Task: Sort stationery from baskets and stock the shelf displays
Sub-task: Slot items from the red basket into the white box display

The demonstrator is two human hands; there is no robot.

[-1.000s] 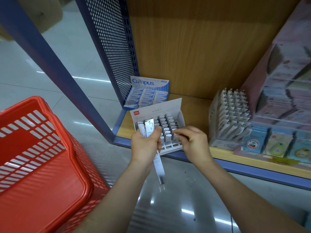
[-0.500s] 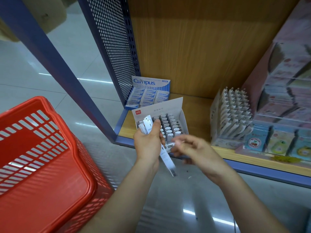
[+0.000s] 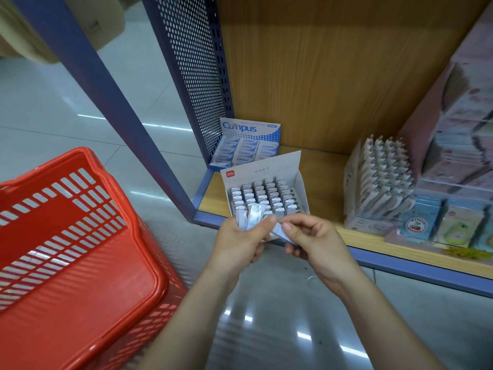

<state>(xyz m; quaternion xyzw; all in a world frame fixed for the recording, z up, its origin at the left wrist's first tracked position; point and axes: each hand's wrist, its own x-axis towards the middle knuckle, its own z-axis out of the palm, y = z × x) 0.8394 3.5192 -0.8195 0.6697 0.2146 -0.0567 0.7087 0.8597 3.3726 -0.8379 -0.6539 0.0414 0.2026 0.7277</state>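
My left hand point(image 3: 240, 240) grips a small bunch of white wrapped pens point(image 3: 252, 217), their tops fanning out above my fingers. My right hand point(image 3: 310, 237) pinches the lower end of one of those pens point(image 3: 280, 233) between thumb and fingers, right beside the left hand. Both hands hover just in front of a white display box point(image 3: 266, 169) on the bottom shelf, filled with rows of the same pens standing upright. A red plastic basket point(image 3: 80, 263) sits on the floor at the left; its visible inside shows no items.
A blue Campus box of erasers point(image 3: 248, 145) stands behind the pen box by the perforated side panel point(image 3: 194, 76). To the right are a rack of white pens point(image 3: 381, 182), correction tape packs point(image 3: 437, 225) and pastel notebooks point(image 3: 458, 134). The wooden shelf point(image 3: 373, 241) has a blue front edge.
My right hand left the display box and came back to the left hand, taking hold of one pen in the bunch. The long pen that hung down now lies between both hands.
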